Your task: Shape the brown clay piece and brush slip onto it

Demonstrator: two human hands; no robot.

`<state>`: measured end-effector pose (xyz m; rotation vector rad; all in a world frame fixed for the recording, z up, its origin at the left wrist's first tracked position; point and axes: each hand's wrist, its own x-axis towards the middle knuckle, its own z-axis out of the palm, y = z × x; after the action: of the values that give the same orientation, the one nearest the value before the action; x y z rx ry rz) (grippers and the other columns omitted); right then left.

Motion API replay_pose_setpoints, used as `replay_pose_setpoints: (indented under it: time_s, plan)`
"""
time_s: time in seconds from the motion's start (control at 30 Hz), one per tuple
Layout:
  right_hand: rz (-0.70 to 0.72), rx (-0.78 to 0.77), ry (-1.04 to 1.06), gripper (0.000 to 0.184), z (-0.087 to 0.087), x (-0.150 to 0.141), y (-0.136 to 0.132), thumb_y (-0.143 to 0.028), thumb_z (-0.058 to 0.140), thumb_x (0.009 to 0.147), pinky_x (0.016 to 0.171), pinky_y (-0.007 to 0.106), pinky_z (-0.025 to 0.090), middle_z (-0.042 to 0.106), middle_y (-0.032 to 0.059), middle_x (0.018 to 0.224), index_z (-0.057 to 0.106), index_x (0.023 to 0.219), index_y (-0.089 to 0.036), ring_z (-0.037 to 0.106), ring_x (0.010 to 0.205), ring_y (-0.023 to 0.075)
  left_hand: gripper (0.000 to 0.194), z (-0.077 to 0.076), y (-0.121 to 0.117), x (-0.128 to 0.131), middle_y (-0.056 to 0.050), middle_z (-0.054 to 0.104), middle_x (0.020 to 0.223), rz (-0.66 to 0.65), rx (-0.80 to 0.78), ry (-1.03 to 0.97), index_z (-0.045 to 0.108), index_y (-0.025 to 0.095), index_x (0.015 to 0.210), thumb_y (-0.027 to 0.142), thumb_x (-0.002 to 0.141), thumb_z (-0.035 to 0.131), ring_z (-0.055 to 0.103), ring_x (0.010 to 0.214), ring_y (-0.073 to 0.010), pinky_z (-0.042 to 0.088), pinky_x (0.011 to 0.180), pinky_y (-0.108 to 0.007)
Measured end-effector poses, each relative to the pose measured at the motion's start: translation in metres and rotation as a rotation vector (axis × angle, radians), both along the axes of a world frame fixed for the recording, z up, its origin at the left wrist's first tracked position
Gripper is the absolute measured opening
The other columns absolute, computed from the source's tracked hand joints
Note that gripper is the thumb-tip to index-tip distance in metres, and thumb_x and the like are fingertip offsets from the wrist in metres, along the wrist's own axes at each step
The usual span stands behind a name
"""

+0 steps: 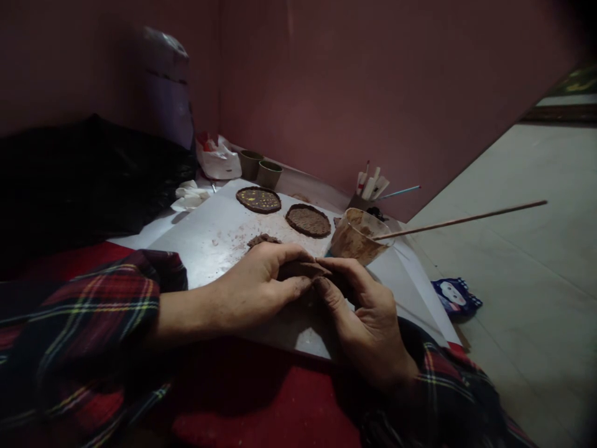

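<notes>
A piece of brown clay (303, 270) is pinched between both my hands, above the near part of a pale board (205, 249). My left hand (261, 283) closes on it from the left, thumb below and fingers above. From the right, my right hand (359, 311) grips its other end, with the thumb smeared dark. Much of the clay is hidden by the fingers. Just beyond lies a crumbly lump of clay (263, 239). Farther back rest two flat clay discs with raised rims: one with yellow specks (259, 200), one plain with a rough surface (308, 220).
Right of the discs stands a clay-smeared clear cup (357, 239) with a long stick (466, 219) jutting right. Behind it is a holder with several tools (370, 185). Two small pots (269, 175), a white bag (218, 158) and crumpled tissue (189, 196) sit near the wall. A black bag (93, 180) lies left.
</notes>
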<state>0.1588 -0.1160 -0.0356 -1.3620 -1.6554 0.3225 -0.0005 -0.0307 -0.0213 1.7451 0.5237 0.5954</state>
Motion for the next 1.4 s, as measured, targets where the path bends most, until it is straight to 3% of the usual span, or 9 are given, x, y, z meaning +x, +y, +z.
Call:
replay_pose_setpoints:
  time_s: [0.67, 1.4]
  plan:
    - [-0.008, 0.018, -0.025, 0.018, 0.0005, 0.0003, 0.0011, -0.020, 0.056, 0.089, 0.074, 0.027, 0.056, 0.071, 0.0024, 0.098, 0.060, 0.106, -0.023, 0.069, 0.085, 0.0158, 0.020, -0.0033, 0.0011, 0.0025, -0.006, 0.072, 0.093, -0.023, -0.123, -0.051, 0.063, 0.015, 0.097, 0.022, 0.080, 0.058, 0.067, 0.094, -0.0241, 0.054, 0.079, -0.033]
    - [0.003, 0.014, -0.041, 0.018, 0.0012, 0.0011, 0.0016, -0.020, 0.055, 0.090, 0.075, 0.024, 0.054, 0.070, 0.0011, 0.097, 0.060, 0.107, -0.023, 0.068, 0.086, 0.0135, 0.022, -0.0012, 0.0008, 0.0037, -0.009, 0.071, 0.095, -0.009, -0.078, -0.016, 0.063, 0.012, 0.098, 0.023, 0.080, 0.058, 0.067, 0.096, -0.0273, 0.054, 0.079, -0.035]
